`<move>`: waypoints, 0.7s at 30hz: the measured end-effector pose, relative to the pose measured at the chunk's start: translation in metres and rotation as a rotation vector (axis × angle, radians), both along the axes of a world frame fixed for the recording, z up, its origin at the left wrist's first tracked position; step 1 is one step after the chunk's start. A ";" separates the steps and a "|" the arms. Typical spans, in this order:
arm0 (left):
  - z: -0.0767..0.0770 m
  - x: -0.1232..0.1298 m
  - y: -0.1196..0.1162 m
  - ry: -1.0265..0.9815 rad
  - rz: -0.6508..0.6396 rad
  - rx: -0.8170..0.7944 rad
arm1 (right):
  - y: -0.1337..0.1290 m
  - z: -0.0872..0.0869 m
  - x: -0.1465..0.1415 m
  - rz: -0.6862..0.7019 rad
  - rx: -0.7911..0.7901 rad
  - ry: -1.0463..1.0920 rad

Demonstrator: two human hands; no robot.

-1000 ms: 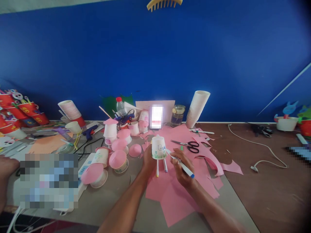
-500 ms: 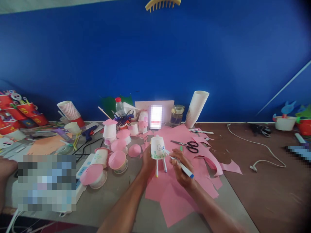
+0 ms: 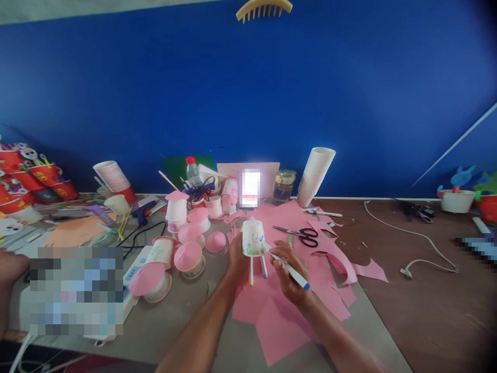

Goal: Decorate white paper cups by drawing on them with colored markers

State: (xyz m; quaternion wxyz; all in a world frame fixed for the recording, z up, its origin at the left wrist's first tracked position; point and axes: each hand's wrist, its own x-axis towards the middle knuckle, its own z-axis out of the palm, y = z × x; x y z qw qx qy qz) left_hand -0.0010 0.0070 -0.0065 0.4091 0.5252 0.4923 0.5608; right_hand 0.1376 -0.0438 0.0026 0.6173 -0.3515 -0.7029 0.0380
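Observation:
My left hand (image 3: 237,255) is closed around the left side of a white paper cup (image 3: 252,238), held upside down. Green grass shapes run along the cup's rim, with a blue outline drawn above them. In my right hand (image 3: 291,272) is a white marker with a blue end (image 3: 295,274), its tip close to the drawn side of the cup; whether it touches I cannot tell. Below the cup, two more markers (image 3: 251,272) lie on pink paper (image 3: 279,316). Black-handled scissors (image 3: 306,237) rest on the paper to the right of the cup.
Left of my hands stand several paper cups with pink cone tops (image 3: 188,256), near a power strip (image 3: 135,269). Behind are a lit phone (image 3: 251,186), a jar (image 3: 283,186) and a tall cup stack (image 3: 316,176). A white cable (image 3: 419,233) lies right. Another person's hand (image 3: 11,269) is far left.
The view has shifted slightly. More of the blue outline shows on the cup, which has turned or tilted a little. Both hands keep their holds.

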 end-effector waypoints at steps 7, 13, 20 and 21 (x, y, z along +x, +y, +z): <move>0.001 0.001 -0.002 0.001 -0.004 0.000 | -0.001 0.004 -0.001 0.010 -0.021 -0.026; -0.004 -0.001 0.001 0.012 -0.007 0.020 | -0.001 0.003 0.000 0.008 -0.013 -0.026; -0.005 -0.001 0.003 -0.031 -0.021 0.014 | -0.001 0.005 0.000 0.021 0.000 -0.045; -0.004 0.000 0.003 -0.035 -0.015 0.011 | -0.001 0.005 -0.001 0.024 0.006 -0.048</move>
